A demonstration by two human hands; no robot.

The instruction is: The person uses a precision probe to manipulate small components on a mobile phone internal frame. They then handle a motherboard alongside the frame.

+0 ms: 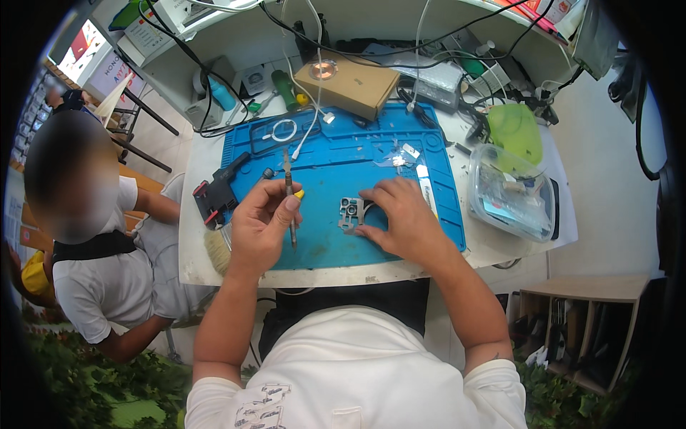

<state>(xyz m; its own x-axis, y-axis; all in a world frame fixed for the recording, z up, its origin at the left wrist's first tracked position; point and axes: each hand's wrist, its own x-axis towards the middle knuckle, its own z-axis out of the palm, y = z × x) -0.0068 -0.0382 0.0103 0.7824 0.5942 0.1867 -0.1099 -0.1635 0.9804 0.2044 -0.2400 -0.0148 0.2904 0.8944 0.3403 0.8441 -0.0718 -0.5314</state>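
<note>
My left hand (262, 218) is closed round a thin metal pry tool (288, 171), held nearly upright with its flat blade pointing to the far side. A small yellow piece (299, 194) shows beside those fingers; whether I hold it too I cannot tell. On the right, my right hand (404, 218) pinches a small grey metal phone part with round camera lenses (349, 207) at its right side, thumb near and fingers far. The part is low over the blue work mat (314, 247); whether it touches the mat is unclear.
A black clamp-like holder (218, 189) and a brush (216, 250) lie at the left. White cables (307, 139) cross the mat's far part, before a cardboard box (350, 82). A clear plastic container (511, 189) stands at the right. Another person (107, 264) sits at the left.
</note>
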